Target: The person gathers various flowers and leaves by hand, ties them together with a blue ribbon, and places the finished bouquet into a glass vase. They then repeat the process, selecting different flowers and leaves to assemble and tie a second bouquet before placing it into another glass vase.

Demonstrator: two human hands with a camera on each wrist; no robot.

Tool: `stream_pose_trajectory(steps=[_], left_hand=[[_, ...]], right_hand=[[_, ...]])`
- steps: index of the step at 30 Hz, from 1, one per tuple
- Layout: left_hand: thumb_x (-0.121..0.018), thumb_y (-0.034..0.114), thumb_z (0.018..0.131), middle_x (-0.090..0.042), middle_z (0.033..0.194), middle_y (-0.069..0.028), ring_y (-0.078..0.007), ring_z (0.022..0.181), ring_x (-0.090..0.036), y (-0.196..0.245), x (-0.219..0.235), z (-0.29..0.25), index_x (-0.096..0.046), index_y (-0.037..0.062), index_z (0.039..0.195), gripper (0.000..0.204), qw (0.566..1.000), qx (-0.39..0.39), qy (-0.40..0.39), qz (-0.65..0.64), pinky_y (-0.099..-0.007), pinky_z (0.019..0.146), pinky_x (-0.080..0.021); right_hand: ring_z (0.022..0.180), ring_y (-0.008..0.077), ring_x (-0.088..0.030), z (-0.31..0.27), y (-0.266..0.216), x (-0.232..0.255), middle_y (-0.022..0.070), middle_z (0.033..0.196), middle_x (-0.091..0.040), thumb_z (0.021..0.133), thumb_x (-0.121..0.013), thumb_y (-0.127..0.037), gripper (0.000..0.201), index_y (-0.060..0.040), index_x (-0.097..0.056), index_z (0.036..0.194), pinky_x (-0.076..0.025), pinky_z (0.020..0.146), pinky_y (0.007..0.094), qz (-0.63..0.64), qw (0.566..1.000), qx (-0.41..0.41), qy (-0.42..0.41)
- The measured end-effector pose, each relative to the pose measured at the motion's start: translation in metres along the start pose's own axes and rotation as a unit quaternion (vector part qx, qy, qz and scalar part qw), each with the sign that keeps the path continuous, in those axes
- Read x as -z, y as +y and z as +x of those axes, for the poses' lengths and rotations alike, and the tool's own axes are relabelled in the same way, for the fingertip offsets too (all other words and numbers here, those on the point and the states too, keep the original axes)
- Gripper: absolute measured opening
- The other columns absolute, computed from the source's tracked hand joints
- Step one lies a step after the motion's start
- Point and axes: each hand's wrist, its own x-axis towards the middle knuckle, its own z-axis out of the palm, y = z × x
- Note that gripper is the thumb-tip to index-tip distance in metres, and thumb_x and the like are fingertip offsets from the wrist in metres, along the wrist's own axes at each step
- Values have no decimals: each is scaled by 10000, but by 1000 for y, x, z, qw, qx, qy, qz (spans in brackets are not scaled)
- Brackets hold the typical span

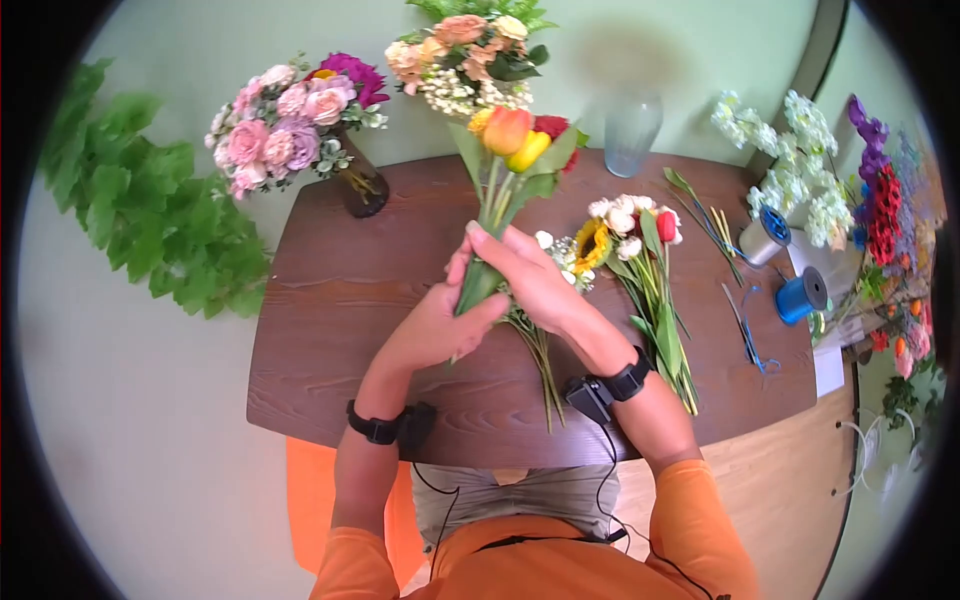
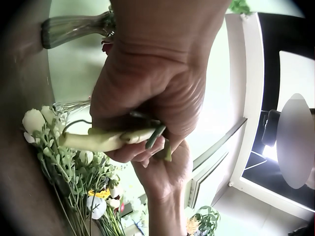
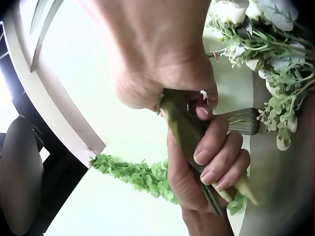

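A small bunch with an orange tulip [image 1: 508, 130], a yellow tulip [image 1: 528, 151] and red blooms is held upright above the table. My left hand [image 1: 432, 325] curls round the lower stems, its fingers wrapped over them in the right wrist view, where the green stems [image 3: 184, 128] stick out below. Higher on the bunch, my right hand [image 1: 530, 275] grips the stems with its thumb along the front. The two hands are close together. In the left wrist view, pale cut stem ends [image 2: 93, 141] show beneath the left hand [image 2: 152, 83].
White flowers with thin stems [image 1: 540, 370] lie under the hands. Right of them are a sunflower [image 1: 592, 245] and long green stems [image 1: 665, 330]. A glass vase [image 1: 632, 135] stands at the back, a filled vase [image 1: 365, 190] back left. Ribbon spools [image 1: 800, 296] stand at the right.
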Motion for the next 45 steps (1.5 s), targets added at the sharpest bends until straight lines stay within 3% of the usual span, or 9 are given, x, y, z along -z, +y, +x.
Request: stream_pose_trajectory(steps=[4,12,15,17,22,25,30,33,45], left_hand=[[-625,143,1018,-611,815,-49,-124,594,-585,9,-20,0,-106,107,1613,789,981,-82,97,-144,-254,535,-477],[-412,291,1123,-529,747,-53,-94,482,-422,-9,-25,15,-429,77,1290,271,971,-159,79,-159,-239,440,-366],[-399,340,1125,-489,719,-29,-80,470,-400,-7,-29,16,-474,67,1193,291,950,-175,165,-200,-242,413,-339],[-395,363,1124,-455,708,-10,-71,460,-378,-7,-18,16,-479,65,1152,311,943,-197,182,-196,-240,396,-315],[-399,369,1122,-409,712,7,-65,457,-338,-18,7,12,-480,65,1146,316,863,-242,278,-346,-222,396,-280],[-397,357,1124,-410,713,2,-64,459,-337,-20,8,10,-473,57,1154,311,847,-253,285,-371,-221,397,-277],[-378,320,1132,-434,723,-12,-65,462,-346,-27,5,14,-453,28,1158,303,858,-261,256,-360,-227,400,-291],[-377,319,1132,-430,722,-10,-64,462,-344,-28,4,14,-449,28,1156,300,858,-257,253,-365,-224,403,-290],[-384,334,1130,-432,715,-3,-59,462,-347,-27,1,13,-448,28,1155,314,866,-252,254,-349,-230,409,-289]], right_hand=[[777,151,-693,-8,-10,-2,88,997,-684,1104,-423,-414,375,-60,-541,1148,-555,439,281,28,996,-90,0],[841,130,-686,-5,-15,1,74,1035,-686,1105,-438,-401,372,-66,-596,1138,-547,512,245,-36,996,-80,-8],[866,112,-670,-1,-7,8,51,1049,-693,1097,-475,-395,366,-69,-631,1151,-543,621,239,-92,994,-53,35],[773,116,-659,7,-8,10,55,956,-680,1066,-545,-420,408,-19,-621,1084,-544,657,264,-166,967,123,151],[725,74,-629,-24,-55,18,20,851,-698,1033,-640,-272,261,-14,-640,1075,-494,627,219,-231,947,65,214],[659,76,-607,-58,-55,4,43,751,-684,1006,-676,-239,247,5,-669,972,-495,576,251,-310,917,56,243],[587,343,-689,-113,-6,-9,173,654,-682,918,-756,-296,327,10,-688,823,-543,558,406,-604,768,-44,208],[531,298,-669,-126,26,-11,151,599,-658,857,-825,-343,395,17,-676,788,-525,528,388,-675,707,-84,194],[537,371,-624,-124,51,-14,218,656,-647,935,-728,-153,246,46,-601,867,-458,508,408,-576,769,-80,264]])
